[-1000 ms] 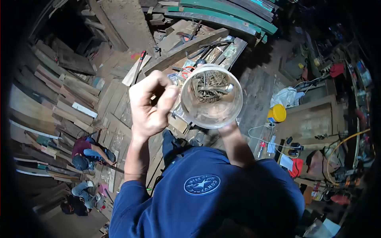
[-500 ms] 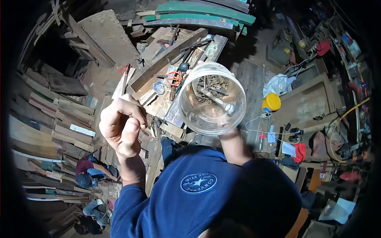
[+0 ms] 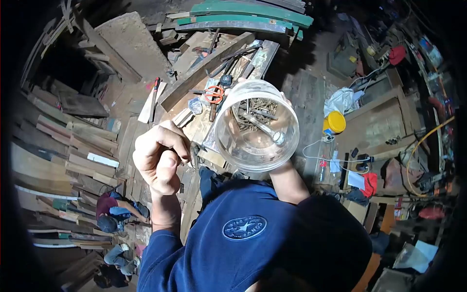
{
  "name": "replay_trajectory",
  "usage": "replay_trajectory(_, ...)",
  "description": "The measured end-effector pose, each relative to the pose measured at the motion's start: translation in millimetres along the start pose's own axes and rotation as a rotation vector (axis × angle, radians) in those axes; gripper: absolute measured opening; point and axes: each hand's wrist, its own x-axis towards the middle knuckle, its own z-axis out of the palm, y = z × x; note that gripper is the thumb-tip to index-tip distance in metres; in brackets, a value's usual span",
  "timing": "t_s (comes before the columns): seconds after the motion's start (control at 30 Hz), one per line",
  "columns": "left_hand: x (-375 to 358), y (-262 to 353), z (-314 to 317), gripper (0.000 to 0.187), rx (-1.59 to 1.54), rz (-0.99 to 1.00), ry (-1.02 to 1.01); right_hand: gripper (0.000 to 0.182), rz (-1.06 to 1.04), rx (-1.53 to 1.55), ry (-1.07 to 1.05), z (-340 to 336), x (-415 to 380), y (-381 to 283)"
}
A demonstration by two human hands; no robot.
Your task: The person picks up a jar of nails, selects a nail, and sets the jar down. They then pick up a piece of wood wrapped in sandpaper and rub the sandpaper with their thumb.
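My right hand [image 3: 281, 170] holds up a clear plastic tub [image 3: 224, 141], gripping it from behind and below, with most of the hand hidden by the tub. Inside lies a heap of small brownish screws or nails [image 3: 255, 124]. A rod-shaped tool with a pale rounded end [image 3: 278, 137] leans among them. To the tub's left, my left hand [image 3: 159, 158] is raised and closed, thumb and forefinger pinched together. Something small and dark seems to show at the fingertips, too small to name.
Behind the tub, a cluttered bench bears orange-handled scissors [image 3: 214, 95], a timber beam [image 3: 206, 70] and a red-and-black tool [image 3: 154, 97]. Green boards [image 3: 253, 10] lie beyond. A yellow container [image 3: 334, 122] stands at right. Two people [image 3: 114, 211] are low at left, near stacked planks.
My left hand has moved a little right, closer to the tub, still pinched. The tub has shifted slightly left and down in view.
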Motion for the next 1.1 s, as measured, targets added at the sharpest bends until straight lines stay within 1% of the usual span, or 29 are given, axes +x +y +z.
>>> replay_trajectory(0.07, -3, 7, -3, 0.034, 0.026, -0.002, 0.043, 0.075, 0.006, 0.030, -0.062, 1, 3, 8)
replay_trajectory(0.1, -5, 10, -7, 0.035, 0.038, 0.000, 0.065, 0.074, 0.035, 0.131, -0.152, 11, 2, 8)
replay_trajectory(0.17, -13, 17, -19, 0.038, 0.086, 0.013, 0.112, 0.074, 0.051, 0.332, -0.205, 24, 17, 25)
replay_trajectory(0.27, -30, 33, -42, 0.039, 0.185, 0.033, 0.179, 0.074, 0.181, 0.323, -0.261, 35, 33, 53)
replay_trajectory(0.3, -38, 37, -50, 0.038, 0.198, 0.063, 0.230, 0.073, 0.233, 0.288, -0.330, 51, 29, 55)
replay_trajectory(0.37, -53, 56, -67, 0.038, 0.268, 0.060, 0.308, 0.073, 0.328, 0.260, -0.448, 76, 33, 74)
replay_trajectory(0.43, -66, 75, -84, 0.039, 0.350, 0.070, 0.369, 0.076, 0.423, 0.342, -0.538, 83, 44, 107)
replay_trajectory(0.47, -75, 84, -92, 0.039, 0.384, 0.093, 0.413, 0.076, 0.490, 0.358, -0.421, 82, 48, 126)
replay_trajectory(0.53, -90, 100, -108, 0.040, 0.455, 0.145, 0.491, 0.077, 0.666, 0.492, -0.421, 104, 53, 157)
replay_trajectory(0.57, -99, 112, -117, 0.041, 0.505, 0.141, 0.504, 0.078, 0.784, 0.624, -0.527, 121, 53, 171)
replay_trajectory(0.7, -132, 156, -147, 0.045, 0.607, 0.037, 0.674, 0.079, 0.849, 0.401, -0.420, 185, 31, 218)
replay_trajectory(0.73, -140, 165, -147, 0.046, 0.683, 0.048, 0.701, 0.081, 0.882, 0.398, -0.420, 190, 26, 230)
replay_trajectory(0.8, -163, 184, -166, 0.045, 0.720, 0.090, 0.689, 0.086, 0.958, 0.414, -0.491, 206, 12, 261)
replay_trajectory(0.83, -171, 196, -172, 0.042, 0.732, 0.069, 0.723, 0.088, 0.986, 0.419, -0.526, 216, 5, 275)
replay_trajectory(0.87, -178, 206, -181, 0.041, 0.761, 0.078, 0.756, 0.093, 0.988, 0.363, -0.619, 227, 1, 290)
replay_trajectory(0.93, -191, 224, -197, 0.039, 0.808, 0.093, 0.820, 0.093, 1.028, 0.356, -0.646, 245, -10, 318)
replay_trajectory(0.97, -202, 236, -207, 0.037, 0.822, 0.049, 0.816, 0.093, 1.047, 0.348, -0.660, 255, -16, 334)
replay_trajectory(1.0, -208, 249, -217, 0.025, 0.816, 0.052, 0.824, 0.091, 1.071, 0.318, -0.549, 268, -24, 347)
replay_trajectory(1.07, -208, 277, -227, 0.028, 1.115, -0.064, 0.779, 0.089, 1.099, 0.389, -0.618, 285, -39, 378)
replay_trajectory(1.1, -209, 294, -235, 0.020, 1.286, -0.146, 0.696, 0.088, 1.108, 0.407, -0.635, 295, -46, 395)
